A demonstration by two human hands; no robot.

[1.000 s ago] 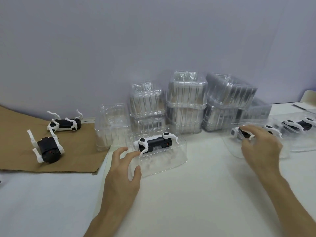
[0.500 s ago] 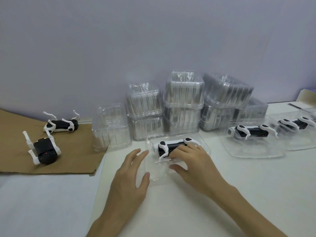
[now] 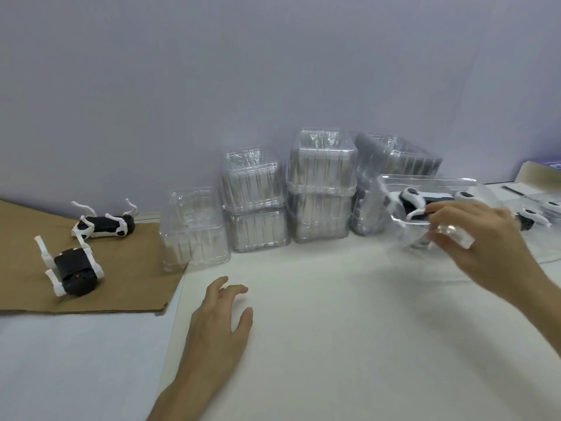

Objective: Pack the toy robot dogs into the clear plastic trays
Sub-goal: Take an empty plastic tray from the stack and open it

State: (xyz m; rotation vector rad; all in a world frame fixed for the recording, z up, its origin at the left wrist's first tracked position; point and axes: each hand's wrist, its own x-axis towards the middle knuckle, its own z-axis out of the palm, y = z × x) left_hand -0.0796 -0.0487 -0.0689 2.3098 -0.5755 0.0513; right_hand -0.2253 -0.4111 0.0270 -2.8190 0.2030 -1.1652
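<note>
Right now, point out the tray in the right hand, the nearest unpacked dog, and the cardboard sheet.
Held tray (image 3: 394,192), head view: clear left wall.
Nearest unpacked dog (image 3: 74,264), head view: black body.
Cardboard sheet (image 3: 136,268), head view: bare middle.

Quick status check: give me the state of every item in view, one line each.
Right hand: closed on a filled tray, held off the table.
Filled tray: lifted, tilted, one dog inside.
Left hand: open, empty, low over the table.
Near dog: unpacked, on the cardboard, legs up.
Far dog: unpacked, lying on the cardboard.
Empty tray stacks: nested, against the wall.
Packed trays: far right, dogs inside.
</note>
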